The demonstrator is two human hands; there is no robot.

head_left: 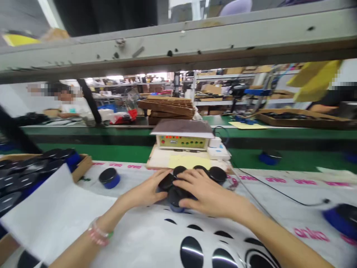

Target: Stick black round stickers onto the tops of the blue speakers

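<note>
My left hand (pixel 145 188) and right hand (pixel 208 193) close from both sides on a cluster of black round pucks (pixel 174 190), matte and thick, with a band of blue plastic (pixel 177 209) showing under the nearest one. My left fingers (pixel 164 175) lie together, curled against the edge of the cluster; my right fingers (pixel 189 178) are slightly apart, clamped over the rounded tops. A beaded bracelet (pixel 97 232) circles my left wrist.

The cluster sits on a white printed mat (pixel 139 242) with pink lettering (pixel 311 234) and glossy black ovals (pixel 191 252). Just beyond it is a pale wooden board (pixel 158 158) with a yellow paper (pixel 189 162), carrying a cream control box (pixel 182 141) with small red lights. A thin black cable (pixel 276 191) crosses the mat to the right. To the left, a loose blue-and-black puck (pixel 109 178) stands near a cardboard tray (pixel 85 167) packed with more, partly covered by a white sheet (pixel 52 208).

A scuffed grey metal beam (pixel 178 41) crosses my view. Past it runs a green bench (pixel 111 130), with stacked brown corrugated trays (pixel 167 108) on it and shelves of boxes (pixel 212 76) behind. A co-worker in a white shirt (pixel 74 109) sits at the far left.
</note>
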